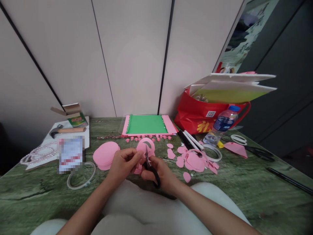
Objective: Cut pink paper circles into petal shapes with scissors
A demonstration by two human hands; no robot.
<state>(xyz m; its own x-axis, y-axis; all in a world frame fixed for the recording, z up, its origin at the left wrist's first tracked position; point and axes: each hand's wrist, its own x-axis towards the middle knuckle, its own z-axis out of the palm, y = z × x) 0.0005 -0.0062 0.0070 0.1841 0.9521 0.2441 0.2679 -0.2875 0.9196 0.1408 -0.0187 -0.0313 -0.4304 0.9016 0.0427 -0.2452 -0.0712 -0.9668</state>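
Observation:
My left hand (124, 162) is closed, pinching a pink paper piece (146, 147) with a curved cut-out at its top. My right hand (158, 171) grips black-handled scissors (149, 163) whose blades point up into that pink paper. Both hands hover over the near edge of the green marbled table (244, 189). A stack of pink paper circles (105, 155) lies just left of my left hand. Pink cut-offs and petal shapes (193, 160) are scattered to the right of my right hand.
Green and pink sheets (146, 124) lie at the back centre. A red bag (198, 116) with white boards, a water bottle (221, 125), tape rolls (212, 152), white pens (193, 139), another pair of scissors (259, 152), a hammer (66, 130), beads (39, 152) and a tape ring (80, 176) surround the work area.

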